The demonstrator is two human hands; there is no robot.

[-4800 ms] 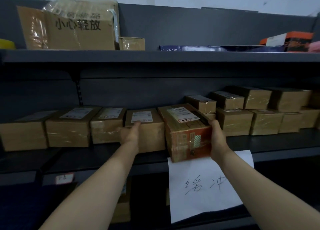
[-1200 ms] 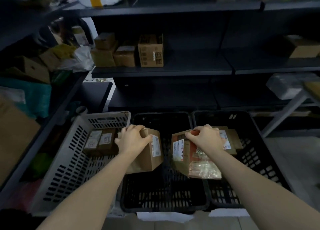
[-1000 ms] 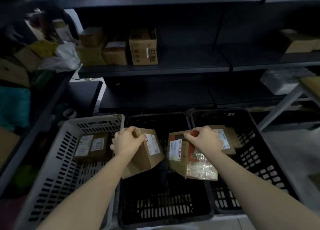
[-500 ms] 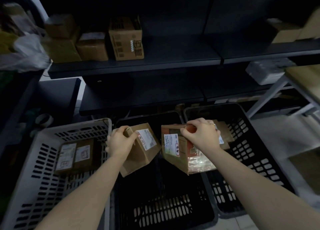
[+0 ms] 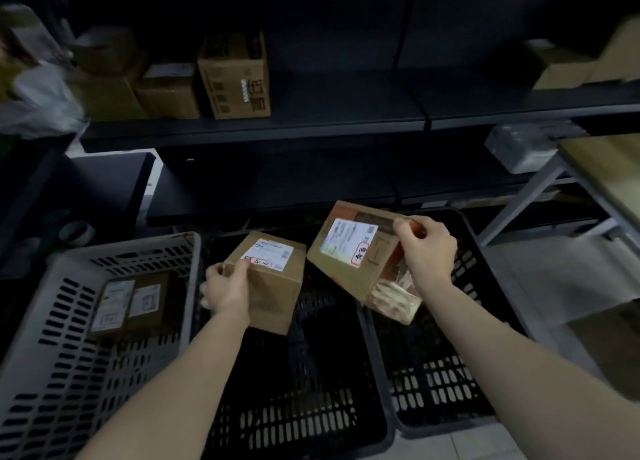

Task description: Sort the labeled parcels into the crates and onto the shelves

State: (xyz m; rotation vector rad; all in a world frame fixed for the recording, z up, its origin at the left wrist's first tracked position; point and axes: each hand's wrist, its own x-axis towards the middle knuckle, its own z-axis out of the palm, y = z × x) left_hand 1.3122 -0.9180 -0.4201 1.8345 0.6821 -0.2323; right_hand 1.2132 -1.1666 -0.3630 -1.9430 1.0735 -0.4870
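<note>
Dark metal shelving (image 5: 311,127) is filling the background, carrying a cluster of cardboard boxes (image 5: 235,78) at the upper left and a pale wrapped package (image 5: 523,144) lower right. A table (image 5: 606,161) on grey metal legs is standing at the right edge.

3 slotted crates are sitting side by side on the floor. The grey crate (image 5: 52,373) on the left is holding 2 labelled parcels (image 5: 131,303) lying flat. The left hand (image 5: 225,290) is gripping a small brown parcel (image 5: 273,286) by its near corner, above the middle black crate (image 5: 294,418). The right hand (image 5: 426,251) is pinching the far edge of a larger parcel (image 5: 349,251), which is hanging tilted over the divide between the middle crate and the right black crate (image 5: 443,390). Its clear-wrapped lower end and the right hand are blocking much of the right crate's interior.

Compared with 0.5 s ago, both parcels are turning their white labels more upward, and the larger one is sitting higher. The parcel seen earlier in the right crate is now hidden behind hand and box.
</note>
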